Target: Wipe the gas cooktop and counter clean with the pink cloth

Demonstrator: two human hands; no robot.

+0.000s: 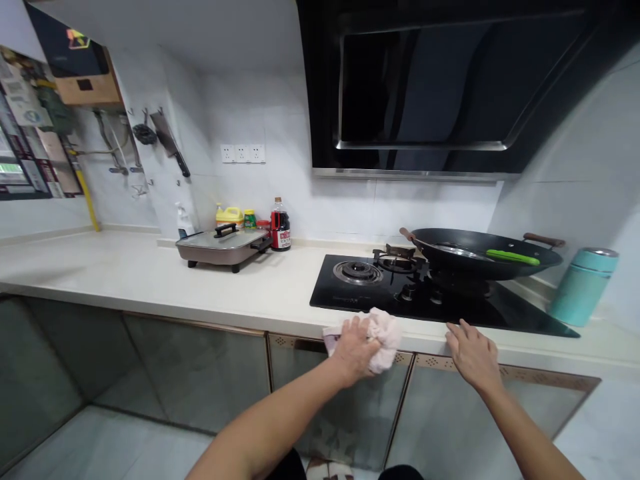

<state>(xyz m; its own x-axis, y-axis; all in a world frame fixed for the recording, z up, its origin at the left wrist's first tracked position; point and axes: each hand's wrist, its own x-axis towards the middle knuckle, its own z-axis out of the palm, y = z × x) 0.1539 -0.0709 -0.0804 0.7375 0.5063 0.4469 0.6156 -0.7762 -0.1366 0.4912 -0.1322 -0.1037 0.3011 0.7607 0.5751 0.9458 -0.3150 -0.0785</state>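
My left hand (354,353) is closed on a pale pink cloth (384,339), bunched up at the front edge of the white countertop (280,309). A darker end of the cloth pokes out to the left of my fingers. Farther right, my right hand (473,352) rests its fingers on the counter's front edge, holding nothing. Just behind both hands lies the black gas stove (345,292). A large wok (480,263) sits on its right burner, with a green-handled utensil (515,257) inside.
A teal bottle (583,290) stands right of the stove. On the left stands a lidded electric pan (223,252), with a sauce bottle (281,230) and cleaning bottles behind it. A black range hood (425,87) hangs low over the stove. A cleaver (167,137) hangs on the wall.
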